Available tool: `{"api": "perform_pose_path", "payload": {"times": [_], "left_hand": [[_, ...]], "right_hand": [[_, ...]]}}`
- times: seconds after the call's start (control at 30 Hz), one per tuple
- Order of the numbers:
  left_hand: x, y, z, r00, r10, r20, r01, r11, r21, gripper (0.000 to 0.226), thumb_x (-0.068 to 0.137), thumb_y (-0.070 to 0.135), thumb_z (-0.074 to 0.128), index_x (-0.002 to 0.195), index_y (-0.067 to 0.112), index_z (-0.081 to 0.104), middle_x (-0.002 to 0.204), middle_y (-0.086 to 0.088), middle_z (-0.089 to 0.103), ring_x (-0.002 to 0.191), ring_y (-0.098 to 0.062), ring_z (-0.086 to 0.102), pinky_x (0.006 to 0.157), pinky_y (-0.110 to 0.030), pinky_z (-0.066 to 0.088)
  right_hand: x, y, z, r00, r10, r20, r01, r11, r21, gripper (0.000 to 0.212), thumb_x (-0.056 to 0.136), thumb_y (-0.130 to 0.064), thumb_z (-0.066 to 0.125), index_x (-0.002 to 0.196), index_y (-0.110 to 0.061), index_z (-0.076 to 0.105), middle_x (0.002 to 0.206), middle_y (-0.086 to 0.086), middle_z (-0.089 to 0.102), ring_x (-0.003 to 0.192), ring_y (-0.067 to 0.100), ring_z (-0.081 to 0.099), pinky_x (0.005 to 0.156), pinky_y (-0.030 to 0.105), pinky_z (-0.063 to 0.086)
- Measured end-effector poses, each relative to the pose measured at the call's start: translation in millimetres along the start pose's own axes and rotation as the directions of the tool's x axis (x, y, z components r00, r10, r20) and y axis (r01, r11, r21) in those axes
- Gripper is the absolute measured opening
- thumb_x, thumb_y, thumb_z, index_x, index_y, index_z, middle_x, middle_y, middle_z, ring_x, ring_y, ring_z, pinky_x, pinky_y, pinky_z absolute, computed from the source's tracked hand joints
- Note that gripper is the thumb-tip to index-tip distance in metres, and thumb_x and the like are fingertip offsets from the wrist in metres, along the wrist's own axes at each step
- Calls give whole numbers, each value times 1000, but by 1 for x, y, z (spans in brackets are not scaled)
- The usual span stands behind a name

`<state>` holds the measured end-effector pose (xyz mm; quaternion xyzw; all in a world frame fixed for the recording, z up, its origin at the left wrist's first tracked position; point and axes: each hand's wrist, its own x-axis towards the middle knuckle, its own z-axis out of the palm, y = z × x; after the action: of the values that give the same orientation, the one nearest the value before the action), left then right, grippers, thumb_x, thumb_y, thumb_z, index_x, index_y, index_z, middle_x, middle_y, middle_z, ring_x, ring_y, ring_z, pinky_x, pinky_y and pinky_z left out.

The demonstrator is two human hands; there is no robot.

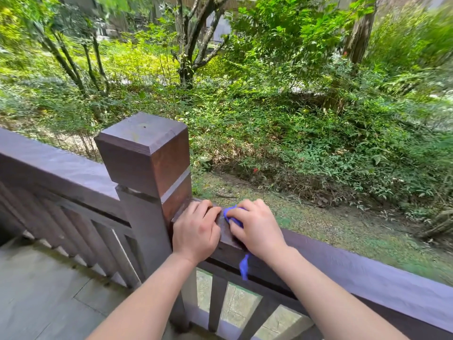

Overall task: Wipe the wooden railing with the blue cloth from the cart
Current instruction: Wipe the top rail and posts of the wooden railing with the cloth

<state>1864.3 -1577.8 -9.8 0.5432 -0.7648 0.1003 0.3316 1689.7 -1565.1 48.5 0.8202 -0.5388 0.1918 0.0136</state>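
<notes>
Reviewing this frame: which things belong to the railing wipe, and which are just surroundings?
In the job:
blue cloth, bunched under the right hand
wooden railing, both hands on its top
left hand, resting beside the post

Just surroundings:
tree
shrubs
tiled floor

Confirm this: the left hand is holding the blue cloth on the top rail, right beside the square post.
Not quite: it is the wrong hand. The head view shows the right hand holding the blue cloth on the top rail, right beside the square post. The left hand lies on the rail without any cloth.
</notes>
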Motion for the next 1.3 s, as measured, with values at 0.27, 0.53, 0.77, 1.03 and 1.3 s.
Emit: {"api": "perform_pose_path", "payload": {"times": [0.27, 0.53, 0.77, 1.03, 1.3], "left_hand": [[-1, 0, -3, 1000, 8, 2, -8, 1000, -8, 33, 79, 23, 47, 103, 17, 69, 103, 1, 68, 89, -26, 60, 71, -36, 47], [0, 2, -12, 997, -11, 79, 14, 999, -38, 32, 80, 24, 47, 100, 15, 70, 102, -1, 68, 91, -27, 62, 66, -39, 53], [-1, -2, -5, 998, 17, 58, -17, 1000, 4, 28, 79, 26, 48, 97, 17, 67, 102, -2, 67, 88, -28, 60, 73, -36, 38], [-1, -4, -5, 997, 28, 73, -27, 999, -21, 34, 81, 25, 47, 104, 15, 69, 104, 0, 67, 91, -27, 60, 72, -37, 46], [0, -8, -6, 992, 50, 112, -47, 999, -25, 32, 83, 24, 45, 102, 15, 68, 100, -2, 66, 90, -27, 60, 73, -38, 48]], "right_hand": [[-38, 0, -6, 985, -173, 7, 171, 979, 106, 18, 87, -31, 58, 102, -28, 69, 101, -3, 66, 76, 29, 51, 75, 38, 46], [-28, -4, -23, 996, 75, 38, -70, 992, -108, 23, 81, -43, 50, 89, -26, 64, 78, 0, 62, 71, 30, 58, 61, 36, 51], [-5, -27, -9, 992, -86, 89, 84, 996, 19, 23, 84, -34, 55, 100, -24, 68, 88, 1, 62, 81, 27, 50, 77, 37, 45], [-55, 37, -20, 987, 97, -126, -106, 992, -69, 18, 82, -25, 61, 97, -23, 71, 88, 0, 65, 73, 27, 51, 71, 39, 48], [-83, 62, -32, 784, 556, -277, -615, 757, -220, 8, 74, -30, 70, 76, -23, 70, 72, 4, 61, 70, 33, 56, 60, 37, 49]]}}
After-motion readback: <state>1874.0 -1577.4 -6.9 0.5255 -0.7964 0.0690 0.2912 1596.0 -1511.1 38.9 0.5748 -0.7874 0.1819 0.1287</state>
